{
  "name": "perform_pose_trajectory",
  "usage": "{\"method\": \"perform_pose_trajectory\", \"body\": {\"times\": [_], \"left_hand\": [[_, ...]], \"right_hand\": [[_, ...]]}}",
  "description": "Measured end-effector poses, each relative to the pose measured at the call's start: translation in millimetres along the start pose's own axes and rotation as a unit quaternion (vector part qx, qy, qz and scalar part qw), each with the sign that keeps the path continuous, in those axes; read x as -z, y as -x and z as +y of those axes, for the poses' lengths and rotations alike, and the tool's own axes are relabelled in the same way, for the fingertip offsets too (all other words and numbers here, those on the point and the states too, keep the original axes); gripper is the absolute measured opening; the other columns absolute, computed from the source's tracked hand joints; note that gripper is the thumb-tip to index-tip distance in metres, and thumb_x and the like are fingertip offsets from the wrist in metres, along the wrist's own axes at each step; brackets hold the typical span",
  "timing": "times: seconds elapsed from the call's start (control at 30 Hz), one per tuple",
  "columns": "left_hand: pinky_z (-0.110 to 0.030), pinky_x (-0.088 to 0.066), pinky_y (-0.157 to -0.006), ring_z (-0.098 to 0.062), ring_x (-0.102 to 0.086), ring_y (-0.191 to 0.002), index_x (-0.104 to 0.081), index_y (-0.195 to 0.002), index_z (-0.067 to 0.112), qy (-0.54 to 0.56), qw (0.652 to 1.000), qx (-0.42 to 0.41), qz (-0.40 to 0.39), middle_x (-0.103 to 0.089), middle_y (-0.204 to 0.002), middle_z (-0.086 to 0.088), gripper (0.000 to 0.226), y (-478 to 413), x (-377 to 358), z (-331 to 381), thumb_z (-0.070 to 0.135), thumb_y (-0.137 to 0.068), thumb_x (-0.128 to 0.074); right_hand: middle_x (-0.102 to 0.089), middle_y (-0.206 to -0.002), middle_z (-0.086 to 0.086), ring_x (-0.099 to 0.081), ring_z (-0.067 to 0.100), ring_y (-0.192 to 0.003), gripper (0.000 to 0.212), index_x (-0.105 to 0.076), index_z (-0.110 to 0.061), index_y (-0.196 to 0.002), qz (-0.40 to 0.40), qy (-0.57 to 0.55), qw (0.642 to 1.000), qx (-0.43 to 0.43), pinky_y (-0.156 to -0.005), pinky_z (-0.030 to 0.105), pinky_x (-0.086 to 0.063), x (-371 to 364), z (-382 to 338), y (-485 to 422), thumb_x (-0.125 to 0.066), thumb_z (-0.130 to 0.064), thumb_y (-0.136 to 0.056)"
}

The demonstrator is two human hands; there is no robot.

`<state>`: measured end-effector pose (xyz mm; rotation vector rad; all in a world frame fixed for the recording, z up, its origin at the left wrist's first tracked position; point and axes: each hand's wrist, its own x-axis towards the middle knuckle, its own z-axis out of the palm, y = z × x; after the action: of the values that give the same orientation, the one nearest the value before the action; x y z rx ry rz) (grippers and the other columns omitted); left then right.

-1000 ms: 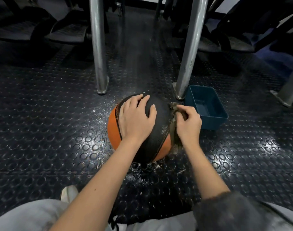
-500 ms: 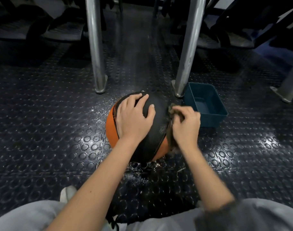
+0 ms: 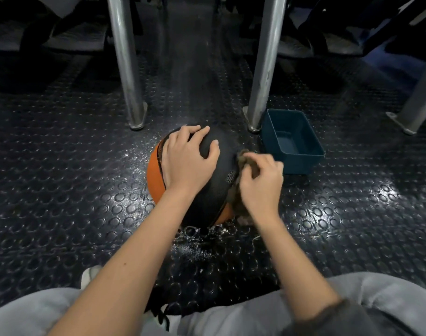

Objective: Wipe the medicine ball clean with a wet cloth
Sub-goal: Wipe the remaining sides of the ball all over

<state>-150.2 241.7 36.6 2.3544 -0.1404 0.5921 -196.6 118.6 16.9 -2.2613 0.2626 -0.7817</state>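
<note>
Ball [image 3: 216, 190], orange and black, sits on the studded floor [image 3: 86, 190], near two steel posts [image 3: 127, 69]. Left hand [image 3: 187, 158] lies over its top, fingers spread; grip wide, holding nothing. Right hand [image 3: 260, 183]: grip closed round a brown cloth [image 3: 236, 202], pressed to the ball's right side. Blue tray [image 3: 311, 154] stands just right of the ball. Floor by the ball is speckled wet.

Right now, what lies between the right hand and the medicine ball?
A bunched brown cloth, gripped by the right hand and pressed against the medicine ball on its right side; the head view shows it.
</note>
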Motion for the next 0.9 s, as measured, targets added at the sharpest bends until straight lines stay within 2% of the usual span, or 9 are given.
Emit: {"method": "perform_pose_trajectory", "body": {"times": [0.13,0.23,0.33,0.4,0.5,0.6,0.67,0.8,0.9], "left_hand": [[-0.037,-0.034,-0.101,-0.022,-0.049,-0.113,-0.064,-0.120,0.019,-0.007,1.000,0.009,-0.002,-0.058,-0.119,0.002,0.040,-2.5,-0.1,0.2,0.039,-0.089,-0.051],[-0.035,-0.033,-0.101,-0.021,-0.048,-0.113,-0.064,-0.121,0.020,-0.011,1.000,0.023,-0.007,-0.058,-0.120,0.003,0.037,-9.9,-1.6,1.5,0.038,-0.091,-0.052],[-0.032,-0.032,-0.102,-0.017,-0.047,-0.115,-0.063,-0.121,0.023,-0.002,1.000,0.025,-0.015,-0.057,-0.121,0.007,0.036,-13.1,-1.1,0.0,0.039,-0.091,-0.053],[-0.031,-0.031,-0.102,-0.016,-0.046,-0.115,-0.063,-0.121,0.024,0.002,1.000,0.020,-0.017,-0.057,-0.121,0.008,0.035,-11.1,-0.2,-0.1,0.039,-0.091,-0.053],[-0.031,-0.032,-0.101,-0.017,-0.047,-0.114,-0.064,-0.121,0.024,0.004,1.000,0.020,-0.003,-0.057,-0.120,0.009,0.036,-6.0,2.3,-2.6,0.039,-0.090,-0.054],[-0.032,-0.033,-0.102,-0.017,-0.047,-0.114,-0.064,-0.121,0.023,0.007,1.000,0.016,0.000,-0.058,-0.120,0.009,0.036,-1.2,2.5,-2.2,0.039,-0.089,-0.055],[-0.035,-0.035,-0.102,-0.018,-0.048,-0.113,-0.064,-0.120,0.023,0.000,1.000,0.012,0.006,-0.058,-0.119,0.007,0.036,-0.8,0.2,-0.3,0.039,-0.089,-0.055],[-0.032,-0.032,-0.101,-0.018,-0.049,-0.111,-0.065,-0.118,0.023,-0.003,1.000,0.009,0.001,-0.059,-0.116,0.006,0.037,-7.5,-2.2,3.1,0.041,-0.088,-0.054],[-0.030,-0.033,-0.100,-0.013,-0.046,-0.113,-0.064,-0.119,0.027,0.005,1.000,0.010,-0.017,-0.057,-0.117,0.011,0.034,-10.3,0.5,0.2,0.041,-0.089,-0.056]], "right_hand": [[-0.067,-0.102,0.005,-0.048,0.027,-0.098,0.024,-0.071,-0.011,-0.099,-0.042,-0.002,0.999,-0.022,-0.081,0.018,-0.028,1.9,0.7,-21.1,-0.055,0.001,-0.086],[-0.066,-0.094,0.001,-0.046,0.019,-0.090,0.021,-0.071,-0.012,-0.094,-0.007,-0.009,0.999,0.032,-0.080,0.017,-0.031,2.1,-9.9,17.8,-0.056,-0.001,-0.084],[-0.065,-0.091,-0.001,-0.042,0.010,-0.088,0.023,-0.071,-0.010,-0.094,0.009,-0.015,0.998,0.068,-0.084,0.008,-0.030,-1.5,-10.5,48.5,-0.051,-0.011,-0.084],[-0.064,-0.089,-0.002,-0.041,0.010,-0.086,0.021,-0.071,-0.010,-0.093,0.022,-0.016,0.996,0.090,-0.082,0.010,-0.031,-1.9,-6.2,41.0,-0.052,-0.010,-0.083],[-0.064,-0.093,-0.004,-0.043,0.015,-0.089,0.022,-0.071,-0.010,-0.095,0.002,-0.011,0.999,0.038,-0.078,0.019,-0.031,-3.0,-3.2,2.4,-0.056,0.000,-0.083],[-0.067,-0.105,0.005,-0.051,0.028,-0.101,0.026,-0.072,-0.010,-0.101,-0.056,0.001,0.998,-0.028,-0.081,0.016,-0.028,-3.4,8.5,-39.7,-0.054,0.000,-0.086],[-0.067,-0.107,0.005,-0.051,0.024,-0.101,0.026,-0.072,-0.011,-0.102,-0.065,0.004,0.997,-0.033,-0.080,0.013,-0.027,-1.3,11.7,-38.4,-0.054,0.000,-0.086],[-0.067,-0.095,0.000,-0.042,0.014,-0.089,0.022,-0.071,-0.011,-0.095,-0.004,-0.014,1.000,0.023,-0.078,0.014,-0.028,5.8,-1.8,17.9,-0.058,0.002,-0.083],[-0.064,-0.089,-0.004,-0.041,0.011,-0.086,0.020,-0.071,-0.010,-0.092,-0.001,-0.011,0.996,0.084,-0.083,0.009,-0.029,4.8,-3.7,41.4,-0.057,-0.002,-0.081]]}}
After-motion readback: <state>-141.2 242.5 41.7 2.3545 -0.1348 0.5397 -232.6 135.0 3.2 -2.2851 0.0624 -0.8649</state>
